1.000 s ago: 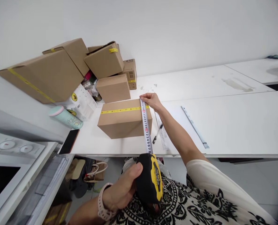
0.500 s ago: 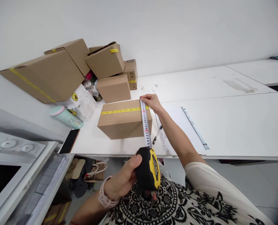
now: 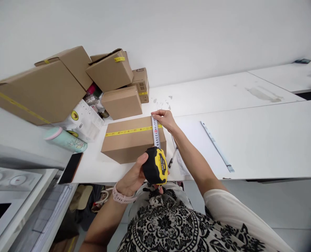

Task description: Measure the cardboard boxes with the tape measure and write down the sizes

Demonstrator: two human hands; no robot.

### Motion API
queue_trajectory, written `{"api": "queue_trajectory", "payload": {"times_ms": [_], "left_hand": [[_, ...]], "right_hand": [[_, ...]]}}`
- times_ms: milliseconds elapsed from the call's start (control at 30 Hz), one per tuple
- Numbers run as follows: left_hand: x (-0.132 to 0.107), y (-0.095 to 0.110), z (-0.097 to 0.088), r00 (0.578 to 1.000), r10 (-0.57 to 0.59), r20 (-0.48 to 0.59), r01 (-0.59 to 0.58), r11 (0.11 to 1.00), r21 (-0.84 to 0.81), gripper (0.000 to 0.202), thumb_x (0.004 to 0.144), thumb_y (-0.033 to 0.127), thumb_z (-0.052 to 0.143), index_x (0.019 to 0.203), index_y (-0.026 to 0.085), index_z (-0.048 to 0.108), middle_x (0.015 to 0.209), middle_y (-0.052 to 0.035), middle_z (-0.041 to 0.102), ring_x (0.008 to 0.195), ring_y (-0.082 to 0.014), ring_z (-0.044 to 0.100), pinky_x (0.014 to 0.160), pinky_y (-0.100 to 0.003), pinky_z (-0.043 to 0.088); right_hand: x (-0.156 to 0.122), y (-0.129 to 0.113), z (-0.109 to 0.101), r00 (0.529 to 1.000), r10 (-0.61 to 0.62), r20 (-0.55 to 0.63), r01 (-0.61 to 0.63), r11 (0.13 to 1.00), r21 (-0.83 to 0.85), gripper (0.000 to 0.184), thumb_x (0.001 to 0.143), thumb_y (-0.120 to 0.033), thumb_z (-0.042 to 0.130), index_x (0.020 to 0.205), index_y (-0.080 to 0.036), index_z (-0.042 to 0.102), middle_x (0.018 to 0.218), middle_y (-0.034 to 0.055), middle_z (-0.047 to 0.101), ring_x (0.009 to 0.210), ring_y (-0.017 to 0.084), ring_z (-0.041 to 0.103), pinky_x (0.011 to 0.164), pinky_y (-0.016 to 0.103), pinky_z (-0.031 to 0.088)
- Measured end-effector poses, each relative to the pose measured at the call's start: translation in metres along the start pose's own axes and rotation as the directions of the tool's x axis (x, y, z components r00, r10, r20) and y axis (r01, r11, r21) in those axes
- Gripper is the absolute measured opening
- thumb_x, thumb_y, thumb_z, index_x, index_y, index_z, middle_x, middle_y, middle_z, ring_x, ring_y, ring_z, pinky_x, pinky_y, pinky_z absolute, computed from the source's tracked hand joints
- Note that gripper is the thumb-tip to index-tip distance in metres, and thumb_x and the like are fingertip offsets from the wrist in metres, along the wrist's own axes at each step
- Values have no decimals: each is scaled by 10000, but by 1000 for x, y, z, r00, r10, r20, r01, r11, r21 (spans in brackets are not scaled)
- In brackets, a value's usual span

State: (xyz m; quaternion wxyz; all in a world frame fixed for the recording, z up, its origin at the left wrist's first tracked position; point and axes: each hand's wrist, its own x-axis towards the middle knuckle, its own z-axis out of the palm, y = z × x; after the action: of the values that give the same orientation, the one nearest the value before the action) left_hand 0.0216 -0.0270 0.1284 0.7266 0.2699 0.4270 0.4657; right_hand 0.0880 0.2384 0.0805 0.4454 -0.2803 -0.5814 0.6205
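A black and yellow tape measure (image 3: 155, 166) is gripped in my left hand (image 3: 134, 176), just in front of a closed cardboard box (image 3: 129, 140). The white blade (image 3: 156, 133) of the tape runs out from its case across the box top, near the right end. At the far top edge of the box, my right hand (image 3: 165, 119) pinches the blade's end between thumb and fingers. Yellow tape (image 3: 129, 131) crosses the box lengthwise. To the right of the box lie a pen (image 3: 172, 158) and white paper (image 3: 192, 140), partly behind my right forearm.
Several cardboard boxes (image 3: 109, 70) are stacked at the back left. A mint bottle (image 3: 66, 139) lies beside a white carton (image 3: 85, 119), with a dark phone-like slab (image 3: 70, 168) near the table's left corner. A pale strip (image 3: 216, 146) rests on the paper. The white table (image 3: 265, 140) stretches right.
My left hand has brought the tape measure's case forward, closer to the box, and less blade is out. My right hand keeps the blade's end at the far edge. The view has shifted slightly.
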Motion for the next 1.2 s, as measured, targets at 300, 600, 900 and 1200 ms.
{"api": "queue_trajectory", "payload": {"times_ms": [300,600,900,1200], "left_hand": [[-10,-46,0,990,129,58,-124,989,-79,997,798,654,764,1626,383,278,1502,-128,540,1209,-395,645,880,-559,615],[-16,-74,-13,974,190,123,-192,981,6,1087,736,626,839,1638,338,306,1474,-141,586,1262,-408,618,1084,-576,462],[3,-56,-49,973,189,134,-209,965,156,1073,656,616,902,1572,249,479,1313,-141,672,1114,-323,661,957,-431,526],[36,-73,-47,948,259,187,-303,914,269,1167,652,650,884,1628,278,364,1254,-112,655,1087,-293,629,897,-390,531]], "right_hand": [[-28,-10,3,991,-130,35,128,990,52,226,740,-382,796,872,-199,808,820,26,765,766,169,659,734,329,544],[-60,-19,2,958,-286,-21,285,958,-32,205,797,-412,787,908,-244,825,875,6,749,817,162,639,807,331,531],[-52,-15,-9,900,-408,-152,392,911,-125,200,798,-412,772,905,-249,818,905,26,747,870,190,634,884,380,521],[-47,-29,-14,924,-376,-73,366,922,-125,233,739,-433,813,872,-244,831,933,37,774,966,227,668,933,406,517]]}}
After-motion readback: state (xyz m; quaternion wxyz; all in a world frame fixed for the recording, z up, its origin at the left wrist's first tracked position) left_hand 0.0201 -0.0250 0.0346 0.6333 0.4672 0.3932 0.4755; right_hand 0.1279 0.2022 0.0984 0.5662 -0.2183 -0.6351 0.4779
